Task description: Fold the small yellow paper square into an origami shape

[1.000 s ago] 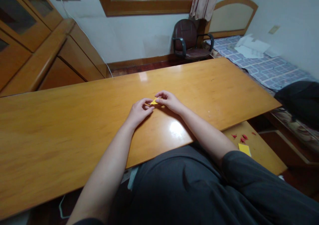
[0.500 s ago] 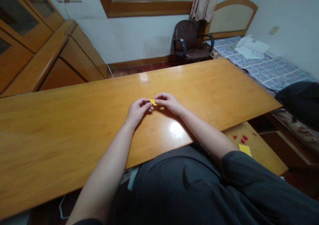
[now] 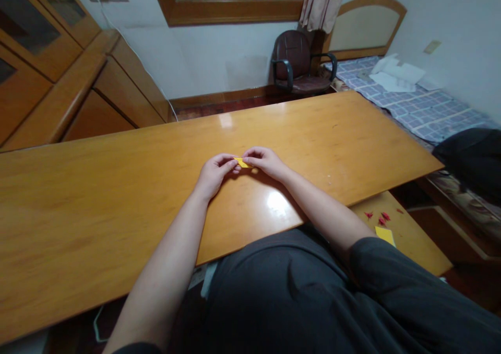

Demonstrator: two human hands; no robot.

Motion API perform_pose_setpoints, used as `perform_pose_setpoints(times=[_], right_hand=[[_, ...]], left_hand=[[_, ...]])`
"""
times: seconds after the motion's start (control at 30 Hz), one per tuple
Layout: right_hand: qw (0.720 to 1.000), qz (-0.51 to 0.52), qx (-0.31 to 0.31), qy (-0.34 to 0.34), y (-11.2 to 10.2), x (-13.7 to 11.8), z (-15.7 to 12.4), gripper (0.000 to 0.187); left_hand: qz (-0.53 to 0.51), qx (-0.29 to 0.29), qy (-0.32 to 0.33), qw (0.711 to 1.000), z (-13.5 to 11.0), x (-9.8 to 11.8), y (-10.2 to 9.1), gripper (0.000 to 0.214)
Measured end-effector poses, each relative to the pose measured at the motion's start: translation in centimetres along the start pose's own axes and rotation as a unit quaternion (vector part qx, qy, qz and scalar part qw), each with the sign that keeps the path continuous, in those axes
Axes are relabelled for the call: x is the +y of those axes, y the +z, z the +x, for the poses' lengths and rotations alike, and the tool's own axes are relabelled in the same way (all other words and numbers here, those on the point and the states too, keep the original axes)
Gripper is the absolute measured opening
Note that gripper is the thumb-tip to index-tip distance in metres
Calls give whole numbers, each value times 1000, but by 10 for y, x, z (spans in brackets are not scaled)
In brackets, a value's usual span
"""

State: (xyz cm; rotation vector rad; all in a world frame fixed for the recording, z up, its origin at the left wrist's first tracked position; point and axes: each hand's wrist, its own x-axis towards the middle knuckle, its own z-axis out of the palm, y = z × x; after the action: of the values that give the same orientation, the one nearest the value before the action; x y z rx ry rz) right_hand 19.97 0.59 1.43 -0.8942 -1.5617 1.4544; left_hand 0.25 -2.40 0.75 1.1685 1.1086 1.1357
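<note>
A small piece of folded yellow paper (image 3: 243,163) is held between both hands just above the wooden table (image 3: 117,197). My left hand (image 3: 216,173) pinches its left end between thumb and fingers. On the other side, my right hand (image 3: 265,162) grips the paper with the thumb on the near face and fingers curled behind. The fingertips hide part of the paper, so its full folded shape cannot be made out.
At the right, a lower wooden surface (image 3: 418,242) bears several small red folded pieces (image 3: 382,220) and a yellow paper sheet (image 3: 385,235). A brown armchair (image 3: 293,64) stands beyond the table. A bed (image 3: 422,103) and black bag (image 3: 472,161) are to the right.
The hands have barely shifted. Slightly more of the yellow paper's lower edge shows between them now, and its angle has changed a little.
</note>
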Motion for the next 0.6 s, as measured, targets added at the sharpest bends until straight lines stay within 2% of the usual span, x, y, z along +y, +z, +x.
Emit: perform_pose_setpoints(times=[0.4, 0.6], right_hand=[[995, -96, 10, -34, -2, 0, 0, 25], [994, -105, 15, -35, -2, -3, -2, 25]], left_hand=[[-20, -6, -25, 999, -1, 3, -1, 41], [-18, 3, -30, 999, -2, 4, 1, 43]])
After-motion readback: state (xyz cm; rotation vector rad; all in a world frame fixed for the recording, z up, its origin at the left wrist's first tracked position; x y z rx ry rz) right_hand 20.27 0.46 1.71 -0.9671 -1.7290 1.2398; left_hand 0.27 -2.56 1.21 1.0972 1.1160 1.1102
